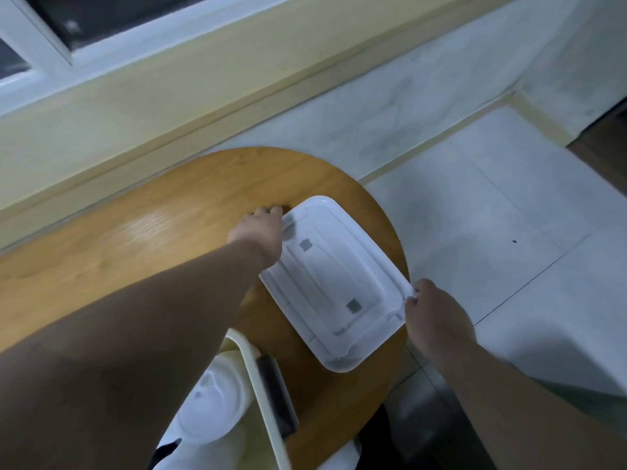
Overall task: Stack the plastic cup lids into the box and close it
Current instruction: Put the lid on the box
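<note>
Legible text, labels, brands, numbers, signs: none.

White plastic box lid [334,283], on the round wooden desk [142,239]: two small grey squares on its surface, one toward 11 o'clock and one toward 5 o'clock; whether they carry print cannot be told, the view being blurred.

Stacked cup lids [210,412], at 7 o'clock from the box lid: moulded relief only, no characters readable.

White lidded box [334,283] (seemingly closed) lies flat; cup lids [212,407] stacked nearby.
</note>
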